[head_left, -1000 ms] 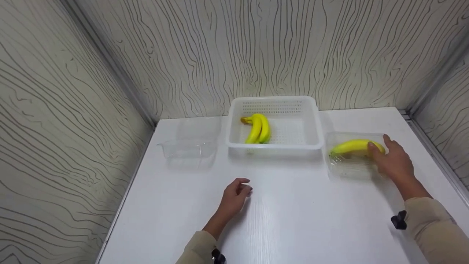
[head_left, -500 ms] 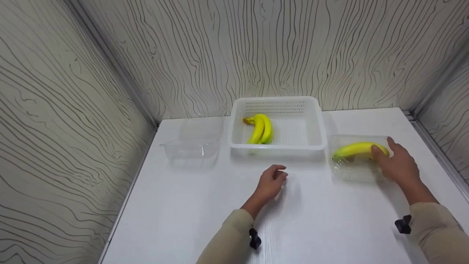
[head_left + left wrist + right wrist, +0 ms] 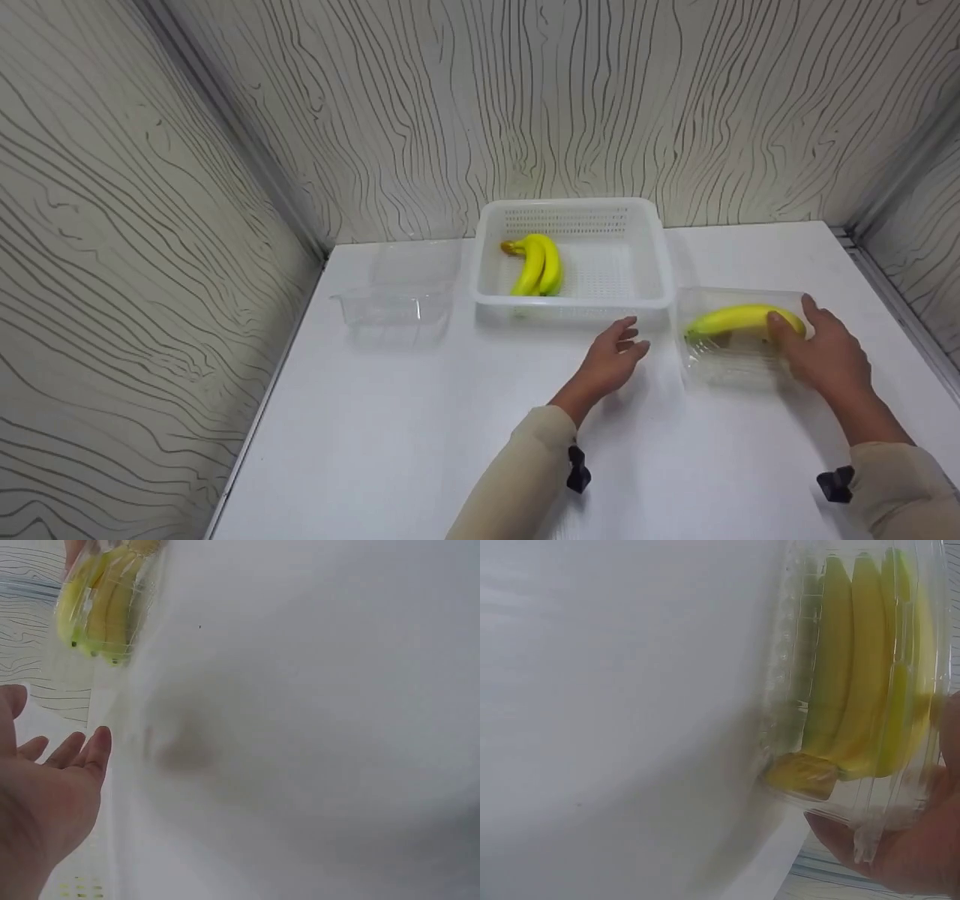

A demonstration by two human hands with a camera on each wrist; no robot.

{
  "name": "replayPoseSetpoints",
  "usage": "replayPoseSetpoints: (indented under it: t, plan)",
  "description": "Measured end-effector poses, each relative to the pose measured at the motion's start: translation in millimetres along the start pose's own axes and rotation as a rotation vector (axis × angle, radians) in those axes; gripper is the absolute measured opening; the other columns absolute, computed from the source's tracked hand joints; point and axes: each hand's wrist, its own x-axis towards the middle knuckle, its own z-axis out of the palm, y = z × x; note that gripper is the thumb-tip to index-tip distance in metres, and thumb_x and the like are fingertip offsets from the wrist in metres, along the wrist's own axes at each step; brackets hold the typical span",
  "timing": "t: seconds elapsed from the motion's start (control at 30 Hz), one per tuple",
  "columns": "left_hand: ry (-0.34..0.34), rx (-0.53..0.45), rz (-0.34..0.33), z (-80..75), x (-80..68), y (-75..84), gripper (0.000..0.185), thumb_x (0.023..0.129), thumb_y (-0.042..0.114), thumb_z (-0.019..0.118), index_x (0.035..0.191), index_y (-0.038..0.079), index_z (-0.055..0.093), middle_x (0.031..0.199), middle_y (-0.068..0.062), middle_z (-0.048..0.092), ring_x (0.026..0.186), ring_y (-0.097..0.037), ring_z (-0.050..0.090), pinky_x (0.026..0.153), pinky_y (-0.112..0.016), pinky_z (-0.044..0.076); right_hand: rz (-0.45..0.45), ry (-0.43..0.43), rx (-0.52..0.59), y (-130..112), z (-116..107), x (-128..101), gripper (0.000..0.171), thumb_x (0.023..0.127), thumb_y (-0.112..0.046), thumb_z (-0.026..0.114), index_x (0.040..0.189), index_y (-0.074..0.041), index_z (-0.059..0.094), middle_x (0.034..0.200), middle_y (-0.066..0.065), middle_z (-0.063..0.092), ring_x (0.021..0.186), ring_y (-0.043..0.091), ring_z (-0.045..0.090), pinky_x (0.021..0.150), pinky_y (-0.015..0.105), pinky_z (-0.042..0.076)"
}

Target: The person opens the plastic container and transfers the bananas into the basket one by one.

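My right hand (image 3: 831, 361) grips the right end of a clear plastic clamshell box (image 3: 724, 367), thumb on top. Several bananas (image 3: 855, 667) lie inside, their stem end near my fingers in the right wrist view. From the head view mostly one yellow banana (image 3: 739, 319) shows through the plastic. My left hand (image 3: 609, 361) is held over the table left of the box, apart from it, with fingers loosely spread and nothing in them. In the left wrist view its palm (image 3: 52, 802) faces up beneath the box's end.
A white slotted basket (image 3: 574, 301) stands at the back, with a bunch of bananas (image 3: 538, 264) in its left half. Left of it sits another clear clamshell (image 3: 397, 309), lid raised. Wood-patterned walls (image 3: 570, 105) enclose the white table (image 3: 390, 435).
My left hand has moved right and a little farther from me, towards the box. My right hand has drawn the box with the bananas slightly nearer to me.
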Motion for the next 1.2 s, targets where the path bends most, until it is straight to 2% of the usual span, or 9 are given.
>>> replayPoseSetpoints:
  t: [0.17, 0.37, 0.5, 0.77, 1.0, 1.2]
  plan:
    - [-0.087, 0.048, 0.001, 18.6, -7.9, -2.8, 0.065, 0.104, 0.045, 0.066, 0.163, 0.042, 0.039, 0.16, 0.014, 0.056, 0.149, -0.011, 0.055, 0.124, -0.038, 0.046, -0.012, 0.014, -0.001, -1.7, 2.6, -7.2, 0.095, 0.108, -0.069, 0.033, 0.17, -0.006, -0.001, 0.166, 0.047, 0.012, 0.147, 0.074, 0.02, 0.111, 0.087, 0.025]
    - [-0.211, -0.012, 0.057, 29.1, -17.2, -5.8, 0.072, 0.106, 0.044, 0.064, 0.168, 0.034, 0.031, 0.167, 0.008, 0.05, 0.152, -0.008, 0.051, 0.125, -0.033, 0.043, -0.03, 0.038, -0.004, -4.4, 8.8, -19.2, 0.093, 0.109, -0.066, 0.034, 0.17, -0.003, 0.004, 0.165, 0.047, 0.015, 0.147, 0.074, 0.022, 0.11, 0.087, 0.025]
    - [-0.242, 0.0, 0.061, 32.9, -20.1, -4.1, 0.07, 0.106, 0.043, 0.063, 0.168, 0.033, 0.032, 0.166, 0.008, 0.05, 0.15, -0.005, 0.052, 0.125, -0.031, 0.044, -0.031, 0.045, -0.018, -6.0, 11.7, -26.6, 0.093, 0.109, -0.066, 0.034, 0.169, -0.001, 0.005, 0.165, 0.048, 0.016, 0.145, 0.074, 0.023, 0.109, 0.088, 0.026]
    - [-0.221, -0.019, 0.058, 38.0, -22.7, -5.3, 0.074, 0.103, 0.043, 0.068, 0.168, 0.032, 0.033, 0.166, 0.007, 0.05, 0.148, -0.008, 0.055, 0.12, -0.031, 0.049, -0.024, 0.052, -0.033, -6.5, 15.0, -34.2, 0.094, 0.109, -0.066, 0.034, 0.169, 0.0, 0.005, 0.164, 0.049, 0.018, 0.144, 0.075, 0.026, 0.105, 0.089, 0.029]
    - [-0.146, 0.047, 0.022, 39.0, -30.2, -0.8, 0.075, 0.101, 0.049, 0.068, 0.166, 0.036, 0.034, 0.163, 0.008, 0.053, 0.144, -0.01, 0.059, 0.117, -0.032, 0.052, -0.039, 0.066, -0.05, -11.1, 22.2, -43.4, 0.093, 0.109, -0.065, 0.035, 0.169, 0.001, 0.008, 0.162, 0.05, 0.022, 0.141, 0.075, 0.03, 0.102, 0.088, 0.033]
    - [-0.062, 0.051, -0.002, 36.4, -37.6, -3.6, 0.078, 0.1, 0.054, 0.068, 0.167, 0.034, 0.032, 0.16, 0.005, 0.056, 0.142, -0.013, 0.06, 0.116, -0.035, 0.053, -0.076, 0.073, -0.048, -20.3, 33.0, -55.9, 0.093, 0.109, -0.064, 0.039, 0.168, 0.003, 0.012, 0.161, 0.05, 0.025, 0.14, 0.075, 0.032, 0.102, 0.089, 0.033]
